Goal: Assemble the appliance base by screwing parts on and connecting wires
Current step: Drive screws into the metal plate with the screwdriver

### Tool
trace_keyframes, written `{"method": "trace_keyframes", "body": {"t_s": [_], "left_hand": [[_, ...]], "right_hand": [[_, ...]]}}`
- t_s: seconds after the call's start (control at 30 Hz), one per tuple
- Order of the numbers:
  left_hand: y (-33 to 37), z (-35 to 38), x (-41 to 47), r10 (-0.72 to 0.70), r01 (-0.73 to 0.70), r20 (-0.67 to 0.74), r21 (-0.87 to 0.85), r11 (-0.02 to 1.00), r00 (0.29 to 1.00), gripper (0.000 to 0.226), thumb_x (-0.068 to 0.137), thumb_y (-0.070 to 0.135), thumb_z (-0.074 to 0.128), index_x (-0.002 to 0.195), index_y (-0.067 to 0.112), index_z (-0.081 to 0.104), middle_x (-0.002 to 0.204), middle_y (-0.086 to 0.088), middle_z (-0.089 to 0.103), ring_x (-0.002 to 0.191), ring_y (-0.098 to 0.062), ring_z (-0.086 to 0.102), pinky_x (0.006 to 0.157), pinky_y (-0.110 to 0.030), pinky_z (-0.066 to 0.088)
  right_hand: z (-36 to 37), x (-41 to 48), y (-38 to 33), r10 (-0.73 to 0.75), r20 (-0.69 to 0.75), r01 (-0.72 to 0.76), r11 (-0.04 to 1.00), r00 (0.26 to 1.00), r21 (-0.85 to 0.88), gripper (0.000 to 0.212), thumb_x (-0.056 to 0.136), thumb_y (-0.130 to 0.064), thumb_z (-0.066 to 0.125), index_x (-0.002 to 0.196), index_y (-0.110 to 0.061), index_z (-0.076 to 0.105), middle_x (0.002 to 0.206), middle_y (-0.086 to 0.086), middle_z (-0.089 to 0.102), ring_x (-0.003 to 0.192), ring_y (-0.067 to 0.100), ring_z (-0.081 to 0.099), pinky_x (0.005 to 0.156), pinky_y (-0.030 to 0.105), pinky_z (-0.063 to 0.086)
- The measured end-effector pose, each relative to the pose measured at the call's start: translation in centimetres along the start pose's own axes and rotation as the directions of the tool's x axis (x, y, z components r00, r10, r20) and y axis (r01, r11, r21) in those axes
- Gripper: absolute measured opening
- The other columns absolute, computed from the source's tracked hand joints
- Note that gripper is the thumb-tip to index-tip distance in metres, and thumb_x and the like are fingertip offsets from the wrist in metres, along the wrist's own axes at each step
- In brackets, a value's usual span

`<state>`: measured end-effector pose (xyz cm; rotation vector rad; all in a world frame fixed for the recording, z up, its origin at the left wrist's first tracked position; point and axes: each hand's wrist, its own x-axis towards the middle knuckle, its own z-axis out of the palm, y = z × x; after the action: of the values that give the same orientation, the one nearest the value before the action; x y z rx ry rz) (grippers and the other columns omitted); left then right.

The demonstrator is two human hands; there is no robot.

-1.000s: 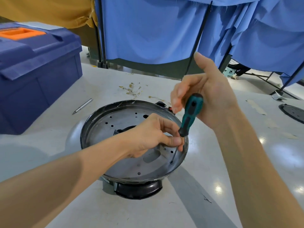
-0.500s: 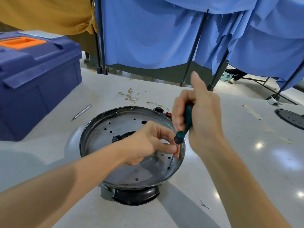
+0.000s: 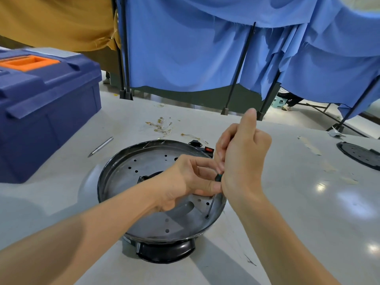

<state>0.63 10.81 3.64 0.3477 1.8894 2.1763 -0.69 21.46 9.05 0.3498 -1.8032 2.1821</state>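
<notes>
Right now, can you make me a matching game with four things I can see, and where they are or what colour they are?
Things:
1. toolbox
2. screwdriver
3. silver rod
4. black disc

Clues:
A. gripped by the right hand, tip down on the appliance base
B. far right on the table
C. dark blue with an orange handle
D. lying between the toolbox and the appliance base

Pairs: 1-C, 2-A, 3-D, 4-B

Toolbox (image 3: 47,112) stands left of the base (image 3: 123,167); open tabletop (image 3: 298,212) lies right.
</notes>
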Motion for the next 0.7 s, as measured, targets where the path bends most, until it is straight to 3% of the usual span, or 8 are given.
{"method": "trace_keyframes", "body": {"t_s": [0.1,0.17,0.27,0.33,0.43,0.53,0.63,0.7], "left_hand": [[0.0,-0.2,-0.2,0.004,-0.004,0.008,-0.011,1.000,1.000,0.023,0.070,0.005,0.081,0.091,0.007,0.073,0.091,-0.016,0.069,0.085,-0.025,0.067,0.093,-0.045,0.054],[0.0,-0.2,-0.2,0.016,-0.016,0.007,0.003,1.000,1.000,0.012,0.075,0.011,0.074,0.085,0.017,0.077,0.087,-0.008,0.072,0.082,-0.018,0.069,0.097,-0.048,0.051],[0.1,-0.2,0.0,0.011,-0.014,0.045,0.077,0.997,0.999,0.014,0.084,0.018,0.067,0.092,0.019,0.079,0.089,-0.008,0.072,0.086,-0.013,0.068,0.100,-0.046,0.050],[0.3,-0.1,-0.2,0.001,-0.008,0.085,0.085,0.996,0.996,0.015,0.084,0.018,0.067,0.094,0.019,0.078,0.088,-0.005,0.074,0.090,-0.013,0.068,0.100,-0.046,0.048],[0.2,-0.5,-0.1,0.003,-0.003,0.039,-0.005,1.000,0.999,0.028,0.078,0.008,0.070,0.105,0.008,0.073,0.104,-0.018,0.072,0.101,-0.027,0.068,0.102,-0.052,0.046],[0.4,-0.5,0.0,-0.024,0.025,0.019,-0.036,0.999,1.000,0.033,0.071,0.003,0.070,0.104,0.000,0.066,0.112,-0.027,0.063,0.103,-0.033,0.062,0.103,-0.058,0.044],[0.3,-0.2,0.1,-0.023,0.023,0.029,-0.009,1.000,0.999,0.032,0.070,0.002,0.071,0.100,-0.006,0.066,0.095,-0.014,0.068,0.092,-0.028,0.064,0.094,-0.049,0.052],[0.2,-0.5,0.0,0.008,-0.007,0.039,-0.024,1.000,0.999,0.015,0.071,0.000,0.069,0.080,0.010,0.074,0.080,-0.002,0.072,0.080,-0.020,0.068,0.088,-0.046,0.053]], "right_hand": [[-0.5,0.1,0.2,0.042,0.088,-0.041,0.999,0.995,-0.010,0.071,0.105,-0.037,0.034,0.039,-0.013,0.046,0.037,0.006,0.039,0.029,0.016,0.034,0.035,0.020,0.028],[-1.3,1.5,-0.5,0.148,0.260,-0.143,0.989,0.954,-0.036,0.069,0.103,-0.041,0.038,0.043,-0.010,0.052,0.041,0.010,0.047,0.033,0.019,0.042,0.037,0.021,0.036],[-2.4,3.8,-1.9,0.301,0.601,-0.373,0.928,0.741,-0.005,0.067,0.099,-0.042,0.042,0.043,-0.007,0.050,0.040,0.011,0.045,0.032,0.023,0.042,0.039,0.023,0.041],[-2.3,4.0,-2.1,0.288,0.674,-0.430,0.901,0.681,0.050,0.069,0.101,-0.035,0.042,0.037,-0.009,0.036,0.031,0.006,0.032,0.023,0.018,0.028,0.031,0.018,0.029],[-1.5,2.5,-1.4,0.198,0.531,-0.304,0.945,0.824,0.121,0.071,0.104,-0.028,0.041,0.036,-0.010,0.032,0.028,0.002,0.024,0.022,0.014,0.017,0.034,0.012,0.018],[-1.0,0.6,-1.1,-0.014,0.205,0.000,0.997,0.979,0.071,0.074,0.107,-0.031,0.035,0.034,-0.016,0.037,0.030,0.002,0.028,0.024,0.016,0.023,0.037,0.016,0.021],[-0.4,-0.9,-0.5,-0.183,0.016,0.184,0.978,0.983,-0.098,0.074,0.107,-0.032,0.033,0.034,-0.018,0.040,0.031,0.000,0.035,0.027,0.013,0.032,0.040,0.021,0.029],[-0.5,-0.6,-0.5,-0.135,0.133,0.146,0.987,0.982,-0.072,0.071,0.105,-0.031,0.038,0.036,-0.013,0.044,0.032,0.003,0.039,0.028,0.015,0.034,0.039,0.021,0.030]]}}
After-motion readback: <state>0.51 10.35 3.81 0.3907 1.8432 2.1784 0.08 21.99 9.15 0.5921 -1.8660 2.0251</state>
